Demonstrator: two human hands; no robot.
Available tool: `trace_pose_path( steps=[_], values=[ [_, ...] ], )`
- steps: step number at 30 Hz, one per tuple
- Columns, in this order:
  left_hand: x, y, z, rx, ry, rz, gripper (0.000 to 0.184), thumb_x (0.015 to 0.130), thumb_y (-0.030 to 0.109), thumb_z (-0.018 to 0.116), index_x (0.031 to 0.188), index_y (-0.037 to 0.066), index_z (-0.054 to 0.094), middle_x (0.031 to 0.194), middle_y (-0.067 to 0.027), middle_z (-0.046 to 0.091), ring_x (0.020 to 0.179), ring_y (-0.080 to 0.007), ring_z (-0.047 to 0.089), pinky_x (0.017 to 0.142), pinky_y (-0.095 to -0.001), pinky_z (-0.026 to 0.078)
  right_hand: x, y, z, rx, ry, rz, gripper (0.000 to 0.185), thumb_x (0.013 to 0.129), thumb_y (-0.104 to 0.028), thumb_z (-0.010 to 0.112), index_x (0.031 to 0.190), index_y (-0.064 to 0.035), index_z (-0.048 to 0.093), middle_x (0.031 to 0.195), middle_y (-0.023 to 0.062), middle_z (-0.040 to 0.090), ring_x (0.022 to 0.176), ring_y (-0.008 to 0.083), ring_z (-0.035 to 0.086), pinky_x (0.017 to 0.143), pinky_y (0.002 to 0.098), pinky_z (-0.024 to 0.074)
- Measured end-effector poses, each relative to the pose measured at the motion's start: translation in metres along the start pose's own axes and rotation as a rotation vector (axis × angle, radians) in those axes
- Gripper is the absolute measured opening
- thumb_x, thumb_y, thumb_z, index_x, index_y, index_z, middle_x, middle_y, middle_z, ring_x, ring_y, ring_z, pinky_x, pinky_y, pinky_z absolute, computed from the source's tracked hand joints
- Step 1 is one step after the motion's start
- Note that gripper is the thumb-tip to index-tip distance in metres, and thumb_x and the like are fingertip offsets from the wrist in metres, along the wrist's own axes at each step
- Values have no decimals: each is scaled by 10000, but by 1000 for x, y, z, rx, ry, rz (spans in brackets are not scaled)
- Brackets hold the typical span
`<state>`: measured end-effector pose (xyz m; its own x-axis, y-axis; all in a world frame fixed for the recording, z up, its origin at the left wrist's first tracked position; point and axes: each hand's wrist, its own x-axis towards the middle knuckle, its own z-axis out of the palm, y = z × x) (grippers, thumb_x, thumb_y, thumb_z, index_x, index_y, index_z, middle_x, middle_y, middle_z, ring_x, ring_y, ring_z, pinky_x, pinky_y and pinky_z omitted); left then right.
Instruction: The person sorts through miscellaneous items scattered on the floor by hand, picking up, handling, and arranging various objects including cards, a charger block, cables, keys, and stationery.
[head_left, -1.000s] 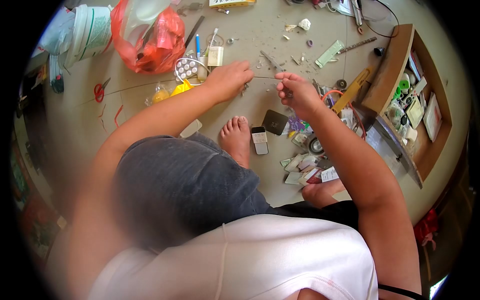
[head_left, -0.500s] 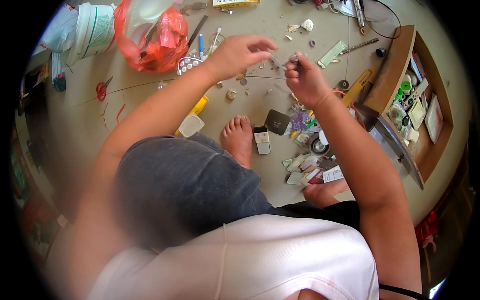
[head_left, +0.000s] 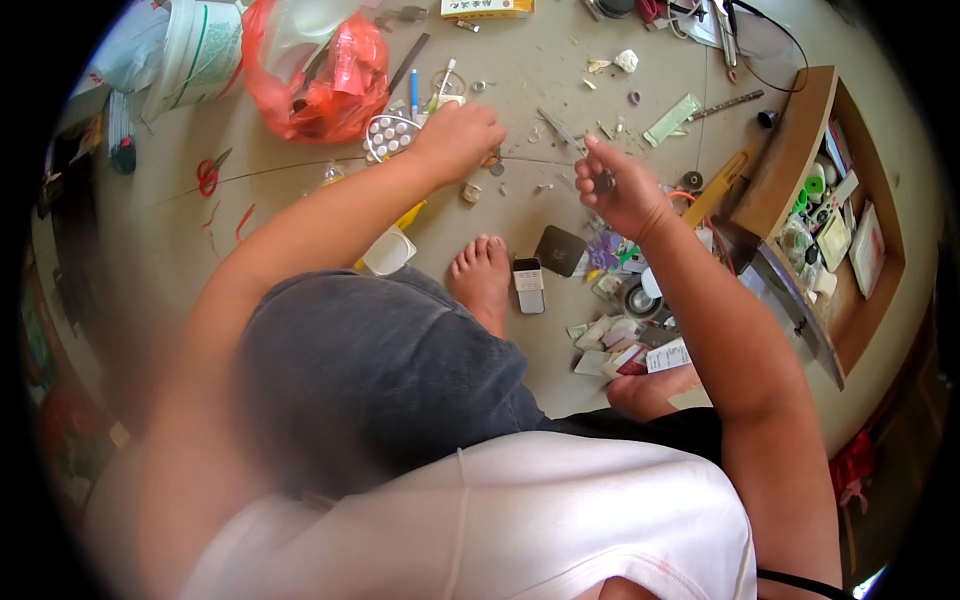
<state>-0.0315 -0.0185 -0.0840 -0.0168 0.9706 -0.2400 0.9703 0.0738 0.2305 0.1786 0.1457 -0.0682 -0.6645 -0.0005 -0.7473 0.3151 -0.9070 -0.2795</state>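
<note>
My left hand (head_left: 460, 140) reaches down to the floor with its fingers curled. Its fingertips are at a small round brownish piece (head_left: 490, 160), beside a grey coin-like disc (head_left: 497, 170); whether it grips anything is hidden. Further right, my right hand (head_left: 622, 188) is raised palm-up with bent fingers around a small dark metallic piece (head_left: 604, 181). A thin pale strip (head_left: 560, 130) points toward its index finger; I cannot tell if they touch. Close to my left wrist lies a blister pack of white tablets (head_left: 390, 135).
A red plastic bag (head_left: 340, 85) and a white bucket (head_left: 195, 60) stand at the upper left. Red-handled scissors (head_left: 208, 178) lie on the floor. At right is a wooden drawer (head_left: 850, 330) full of odds and ends. A phone-like object (head_left: 529, 288) and cards (head_left: 600, 335) lie near my feet.
My left hand has moved left and down toward the floor, away from my right hand. My right hand has lowered slightly and turned, showing the dark piece in it.
</note>
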Motion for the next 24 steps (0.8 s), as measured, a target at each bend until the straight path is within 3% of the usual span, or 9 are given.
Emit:
trace_pose_path(
  steps=[6,13,24],
  values=[
    [-5,12,3,16,111,8,116,767,151,595,882,150,609,855,-33,546,871,-229,565,752,-378,424,-7,11,10,-107,26,17,364,893,-340,624,687,-117,423,681,28,494,601,139,475,535,263,404],
    [-4,9,2,43,67,107,139,757,107,575,894,112,590,895,-63,539,876,-246,569,735,-368,461,-8,14,12,-127,35,27,362,892,-339,622,685,-120,422,673,27,494,595,140,472,532,266,396],
    [-7,14,7,-50,52,-49,151,744,75,579,894,75,556,871,-76,556,907,-267,575,750,-381,498,-8,17,22,-96,32,2,345,903,-313,605,677,-117,432,700,33,488,620,146,457,560,273,374]
  ],
)
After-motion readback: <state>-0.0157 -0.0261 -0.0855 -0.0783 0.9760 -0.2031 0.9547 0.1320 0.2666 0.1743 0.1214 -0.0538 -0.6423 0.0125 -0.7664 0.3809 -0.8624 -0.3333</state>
